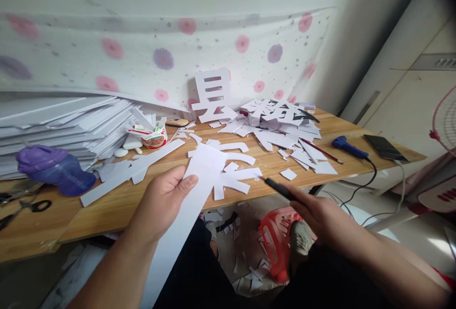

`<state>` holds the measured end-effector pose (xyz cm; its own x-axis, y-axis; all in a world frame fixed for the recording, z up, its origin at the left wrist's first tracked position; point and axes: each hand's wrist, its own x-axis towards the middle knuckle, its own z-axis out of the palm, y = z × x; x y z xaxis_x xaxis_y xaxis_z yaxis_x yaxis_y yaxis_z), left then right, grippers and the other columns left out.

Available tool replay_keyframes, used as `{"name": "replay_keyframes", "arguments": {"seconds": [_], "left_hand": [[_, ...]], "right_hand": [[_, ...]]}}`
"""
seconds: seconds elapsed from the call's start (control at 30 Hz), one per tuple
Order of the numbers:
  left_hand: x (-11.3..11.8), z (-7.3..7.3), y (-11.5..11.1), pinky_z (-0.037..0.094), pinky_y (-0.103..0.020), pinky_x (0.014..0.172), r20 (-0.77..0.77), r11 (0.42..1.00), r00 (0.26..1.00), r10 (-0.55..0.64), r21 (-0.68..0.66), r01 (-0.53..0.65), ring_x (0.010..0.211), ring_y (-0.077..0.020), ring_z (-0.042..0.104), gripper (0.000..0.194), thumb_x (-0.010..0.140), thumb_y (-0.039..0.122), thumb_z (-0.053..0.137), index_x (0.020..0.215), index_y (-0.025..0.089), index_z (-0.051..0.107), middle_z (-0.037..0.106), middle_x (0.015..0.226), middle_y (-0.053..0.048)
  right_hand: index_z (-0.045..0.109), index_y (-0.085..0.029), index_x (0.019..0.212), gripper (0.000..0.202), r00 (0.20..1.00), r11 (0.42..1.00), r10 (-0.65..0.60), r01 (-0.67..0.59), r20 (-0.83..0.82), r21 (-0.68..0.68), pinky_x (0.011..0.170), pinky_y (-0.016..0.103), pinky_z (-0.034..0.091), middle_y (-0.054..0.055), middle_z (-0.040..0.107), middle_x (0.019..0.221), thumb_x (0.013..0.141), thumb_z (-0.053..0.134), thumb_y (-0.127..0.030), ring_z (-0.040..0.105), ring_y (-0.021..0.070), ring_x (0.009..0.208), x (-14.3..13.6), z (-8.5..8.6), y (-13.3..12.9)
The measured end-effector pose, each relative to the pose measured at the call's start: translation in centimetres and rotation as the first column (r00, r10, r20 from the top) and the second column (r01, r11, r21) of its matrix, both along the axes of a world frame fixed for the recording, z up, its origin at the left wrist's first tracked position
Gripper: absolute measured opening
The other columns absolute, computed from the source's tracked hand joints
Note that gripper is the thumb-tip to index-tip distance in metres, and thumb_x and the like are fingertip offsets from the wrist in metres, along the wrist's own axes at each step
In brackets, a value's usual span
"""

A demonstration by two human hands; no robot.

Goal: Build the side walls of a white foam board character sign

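Note:
My left hand (171,199) grips a long white board strip (188,204) between thumb and fingers, its upper end over the table edge. My right hand (317,211) is closed round a slim black tool (280,189), whose tip points left, close to a white cut-out piece (245,172). That piece and other curved white cut-outs (237,158) lie just beyond the strip. Behind them a white cut-out character (213,92) leans upright against the wall covering. A pile of white cut-outs and scraps (278,119) lies to its right.
Stacked white boards (71,123), a purple cup (55,168), scissors (30,207) and a paper tub (155,138) stand or lie at the left. A blue corded tool (349,147) and a phone (384,148) lie right. Below is a red basket (276,242) among floor scraps.

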<state>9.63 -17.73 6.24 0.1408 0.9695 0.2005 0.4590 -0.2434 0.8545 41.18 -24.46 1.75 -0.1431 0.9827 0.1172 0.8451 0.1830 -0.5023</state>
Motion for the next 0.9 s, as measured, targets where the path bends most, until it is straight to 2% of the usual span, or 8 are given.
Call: {"name": "replay_keyframes", "arguments": {"seconds": [0.1, 0.17, 0.23, 0.33, 0.4, 0.47, 0.67, 0.9], "left_hand": [[0.6, 0.0, -0.2, 0.033, -0.022, 0.052, -0.008, 0.963, 0.973, -0.229, -0.145, 0.225, 0.057, -0.0121, 0.041, 0.038, 0.084, 0.053, 0.051, 0.068, 0.018, 0.05, 0.046, 0.062, 0.003], [1.8, -0.8, -0.7, 0.033, -0.022, 0.052, -0.015, 0.927, 0.943, -0.331, -0.194, 0.322, 0.057, -0.0119, 0.04, 0.04, 0.085, 0.053, 0.049, 0.065, 0.019, 0.045, 0.045, 0.061, 0.003], [3.3, -1.5, -1.4, 0.037, -0.023, 0.056, 0.011, 0.879, 0.907, -0.422, -0.242, 0.412, 0.061, -0.0134, 0.046, 0.038, 0.086, 0.052, 0.049, 0.067, 0.019, 0.047, 0.05, 0.065, 0.002], [4.7, -2.0, -2.6, 0.043, -0.026, 0.067, 0.077, 0.793, 0.851, -0.52, -0.326, 0.514, 0.076, -0.0177, 0.056, 0.031, 0.087, 0.048, 0.05, 0.082, 0.018, 0.057, 0.061, 0.079, -0.002], [5.1, -1.7, -3.1, 0.045, -0.028, 0.073, 0.087, 0.759, 0.824, -0.56, -0.344, 0.553, 0.083, -0.0191, 0.057, 0.028, 0.088, 0.044, 0.05, 0.091, 0.018, 0.061, 0.063, 0.087, -0.003], [5.0, -1.4, -3.3, 0.044, -0.028, 0.075, 0.1, 0.737, 0.802, -0.589, -0.343, 0.583, 0.084, -0.0193, 0.057, 0.029, 0.089, 0.044, 0.049, 0.097, 0.019, 0.061, 0.064, 0.093, -0.004], [4.4, -1.2, -3.5, 0.042, -0.027, 0.064, 0.156, 0.706, 0.787, -0.597, -0.364, 0.607, 0.074, -0.0188, 0.055, 0.04, 0.086, 0.055, 0.05, 0.09, 0.017, 0.06, 0.062, 0.081, -0.005], [3.0, -1.7, -4.5, 0.028, -0.023, 0.052, 0.133, 0.771, 0.85, -0.51, -0.366, 0.521, 0.059, -0.0112, 0.037, 0.04, 0.085, 0.055, 0.05, 0.074, 0.017, 0.051, 0.045, 0.067, 0.001]], "right_hand": [[0.05, -0.016, 0.131, 0.053, 0.923, 0.998, -0.055, 0.046, -0.38, -0.033, 0.061, 0.027, 0.05, 0.007, 0.066, 0.086, 0.09, 0.049, -0.05, 0.061, 0.0162, 0.069, 0.0, 1.2, 0.9], [0.059, -0.013, 0.11, 0.05, 0.77, 0.996, -0.07, 0.023, -0.634, -0.083, 0.054, 0.024, 0.045, 0.002, 0.058, 0.072, 0.081, 0.061, -0.054, 0.053, 0.0124, 0.059, -1.2, 1.9, 1.5], [0.06, -0.013, 0.09, 0.046, 0.586, 0.992, -0.064, -0.054, -0.808, -0.118, 0.048, 0.022, 0.038, -0.003, 0.05, 0.063, 0.073, 0.069, -0.055, 0.045, 0.0087, 0.052, -2.7, 2.3, 2.0], [0.06, -0.013, 0.081, 0.044, 0.41, 0.949, -0.006, -0.285, -0.912, -0.134, 0.047, 0.02, 0.032, -0.004, 0.049, 0.06, 0.067, 0.076, -0.052, 0.041, 0.0064, 0.05, -4.9, 2.4, 2.4], [0.062, -0.013, 0.08, 0.04, 0.325, 0.896, -0.042, -0.406, -0.945, -0.18, 0.05, 0.02, 0.036, -0.003, 0.055, 0.062, 0.063, 0.081, -0.043, 0.046, 0.007, 0.052, -5.8, 2.4, 2.5], [0.063, -0.012, 0.077, 0.034, 0.256, 0.865, -0.112, -0.451, -0.96, -0.221, 0.051, 0.02, 0.039, -0.003, 0.057, 0.061, 0.061, 0.083, -0.035, 0.049, 0.0073, 0.052, -6.3, 2.4, 2.5], [0.059, -0.013, 0.072, 0.038, 0.178, 0.861, -0.179, -0.448, -0.968, -0.241, 0.049, 0.019, 0.034, -0.004, 0.053, 0.058, 0.058, 0.084, -0.038, 0.046, 0.0064, 0.051, -7.2, 1.5, 2.9], [0.053, -0.015, 0.072, 0.045, 0.201, 0.92, -0.265, -0.241, -0.943, -0.31, 0.049, 0.02, 0.03, -0.005, 0.046, 0.057, 0.059, 0.085, -0.043, 0.041, 0.0065, 0.052, -9.6, 1.5, 1.1]]}}
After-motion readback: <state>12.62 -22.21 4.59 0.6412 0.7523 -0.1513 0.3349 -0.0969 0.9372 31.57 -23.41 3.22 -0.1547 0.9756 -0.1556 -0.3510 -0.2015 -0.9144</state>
